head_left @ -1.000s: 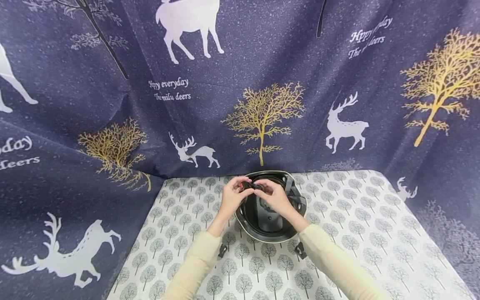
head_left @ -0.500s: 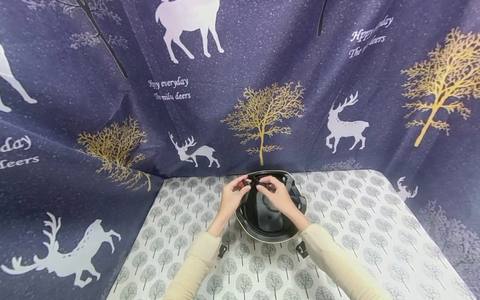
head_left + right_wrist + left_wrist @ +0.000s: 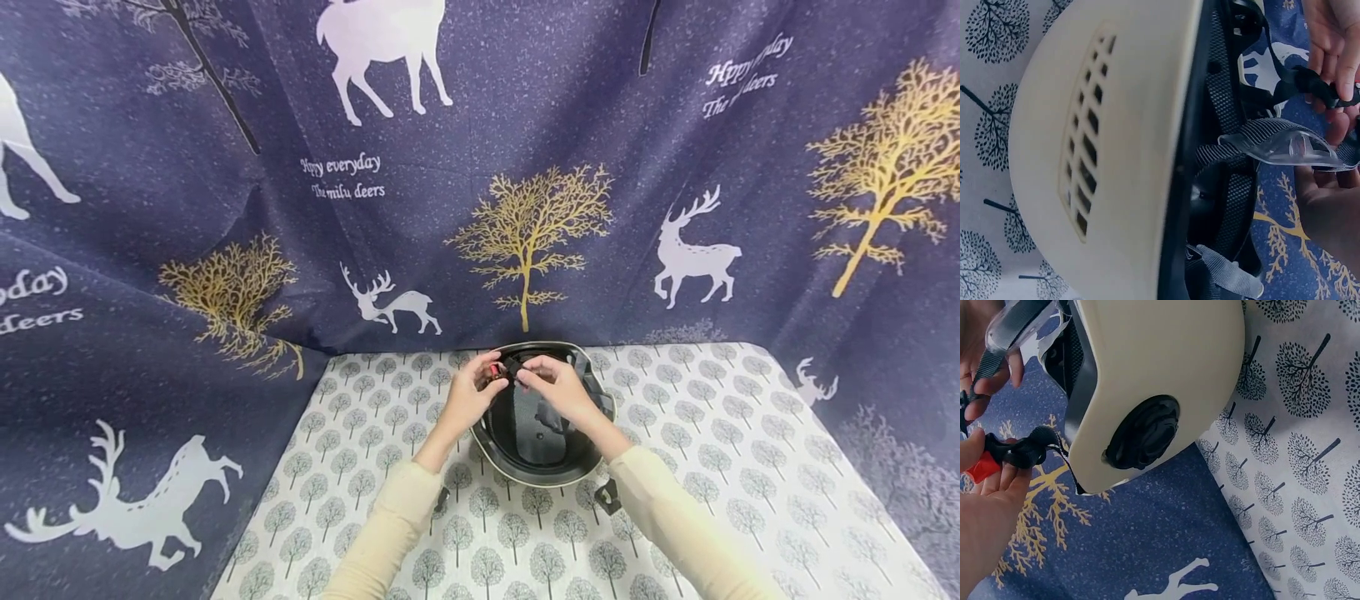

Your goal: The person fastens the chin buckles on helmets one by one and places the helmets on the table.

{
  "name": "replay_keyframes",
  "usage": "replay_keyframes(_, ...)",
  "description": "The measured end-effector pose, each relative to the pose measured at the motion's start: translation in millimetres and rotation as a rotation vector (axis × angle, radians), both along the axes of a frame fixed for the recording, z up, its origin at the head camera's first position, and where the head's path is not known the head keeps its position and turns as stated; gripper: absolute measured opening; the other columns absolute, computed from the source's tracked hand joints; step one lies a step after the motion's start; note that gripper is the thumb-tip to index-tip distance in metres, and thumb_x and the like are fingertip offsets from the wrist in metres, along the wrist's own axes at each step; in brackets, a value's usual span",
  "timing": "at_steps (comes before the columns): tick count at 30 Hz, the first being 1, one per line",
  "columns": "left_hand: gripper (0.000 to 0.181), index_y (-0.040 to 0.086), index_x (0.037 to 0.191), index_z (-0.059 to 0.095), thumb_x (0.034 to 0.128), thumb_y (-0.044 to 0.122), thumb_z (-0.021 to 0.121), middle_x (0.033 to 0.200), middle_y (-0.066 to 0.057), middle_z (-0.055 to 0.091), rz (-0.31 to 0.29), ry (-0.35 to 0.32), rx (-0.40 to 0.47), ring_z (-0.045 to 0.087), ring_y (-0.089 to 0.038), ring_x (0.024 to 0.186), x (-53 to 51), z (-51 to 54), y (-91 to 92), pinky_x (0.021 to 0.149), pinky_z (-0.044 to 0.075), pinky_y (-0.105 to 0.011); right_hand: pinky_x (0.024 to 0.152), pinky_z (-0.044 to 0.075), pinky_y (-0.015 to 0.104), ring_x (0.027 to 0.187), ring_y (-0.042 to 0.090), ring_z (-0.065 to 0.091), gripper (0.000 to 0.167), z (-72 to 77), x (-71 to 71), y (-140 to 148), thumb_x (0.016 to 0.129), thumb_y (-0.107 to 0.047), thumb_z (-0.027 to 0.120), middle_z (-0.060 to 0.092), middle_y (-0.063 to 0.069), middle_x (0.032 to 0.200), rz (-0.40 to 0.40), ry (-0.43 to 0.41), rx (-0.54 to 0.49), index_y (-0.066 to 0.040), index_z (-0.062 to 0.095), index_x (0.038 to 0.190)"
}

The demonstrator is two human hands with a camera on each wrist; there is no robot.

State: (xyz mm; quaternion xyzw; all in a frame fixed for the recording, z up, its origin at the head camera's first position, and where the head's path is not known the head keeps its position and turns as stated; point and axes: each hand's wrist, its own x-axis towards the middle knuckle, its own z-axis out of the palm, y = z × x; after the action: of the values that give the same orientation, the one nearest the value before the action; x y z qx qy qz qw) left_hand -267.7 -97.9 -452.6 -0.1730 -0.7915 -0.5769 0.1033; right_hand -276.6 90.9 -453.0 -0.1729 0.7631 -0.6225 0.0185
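Just behind the helmet (image 3: pixel 1160 375) the curtain (image 3: pixel 626 275) rises, so it limits any reach there. Above the far part of the helmet's opening, my left hand (image 3: pixel 467 398) and right hand (image 3: pixel 562 390) stand in the way, together with the strap (image 3: pixel 1257 130) (it carries a clear plastic cover). At the helmet's left and right, one can pass over the tablecloth (image 3: pixel 697 467); in front, only between my sleeves (image 3: pixel 390 525).
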Motion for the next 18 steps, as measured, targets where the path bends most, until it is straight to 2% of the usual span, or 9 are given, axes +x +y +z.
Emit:
replay_keyframes(3, 0.034, -0.009, 0.119, 0.059, 0.0867, -0.005, 0.067, 0.098, -0.022, 0.064, 0.012, -0.036, -0.013, 0.062, -0.021, 0.090, -0.4, -0.2, 0.7, 0.081, 0.053, -0.023, 0.085, 0.058, 0.043, 0.079, 0.004, 0.067, 0.028, 1.4, 0.4, 1.9, 0.098, -0.019, 0.059, 0.072, 0.022, 0.099, 0.012, -0.040, -0.028, 0.005, 0.062, 0.111)
replay_keyframes(6, 0.032, -0.012, 0.115, 0.060, 0.0841, -0.008, 0.068, 0.095, -0.024, 0.063, 0.011, -0.029, -0.023, 0.064, -0.028, 0.091, -1.5, -1.9, 0.6, 0.083, 0.055, -0.033, 0.087, 0.058, 0.046, 0.080, 0.004, 0.067, 0.030, 2.5, 0.8, 3.3, 0.099, -0.021, 0.058, 0.072, 0.018, 0.097, 0.013, -0.070, -0.052, 0.006, 0.061, 0.114)
replay_keyframes(9, 0.032, -0.011, 0.113, 0.063, 0.0820, -0.007, 0.070, 0.095, -0.023, 0.064, 0.018, 0.003, -0.035, 0.065, -0.030, 0.093, -1.5, -3.6, 0.5, 0.088, 0.056, -0.039, 0.084, 0.059, 0.035, 0.083, 0.007, 0.067, 0.032, 3.3, 1.0, 4.4, 0.099, -0.021, 0.058, 0.071, 0.010, 0.094, 0.015, -0.084, -0.061, 0.006, 0.061, 0.114)
replay_keyframes(13, 0.032, -0.003, 0.112, 0.068, 0.0812, -0.002, 0.074, 0.098, -0.018, 0.066, 0.026, 0.041, -0.048, 0.066, -0.028, 0.094, 0.1, -4.2, -0.3, 0.087, 0.056, -0.037, 0.084, 0.059, 0.025, 0.087, 0.007, 0.068, 0.032, 3.5, 1.1, 5.4, 0.099, -0.020, 0.058, 0.070, 0.006, 0.097, 0.028, -0.108, -0.072, 0.008, 0.060, 0.114)
replay_keyframes(18, 0.031, 0.000, 0.111, 0.070, 0.0814, 0.005, 0.076, 0.101, -0.016, 0.066, 0.016, 0.074, -0.080, 0.061, -0.020, 0.091, 0.7, -4.0, -1.5, 0.082, 0.056, -0.034, 0.086, 0.059, 0.026, 0.084, -0.002, 0.067, 0.032, 4.2, 1.5, 7.4, 0.099, -0.020, 0.057, 0.068, 0.019, 0.108, 0.036, -0.119, -0.043, 0.008, 0.060, 0.114)
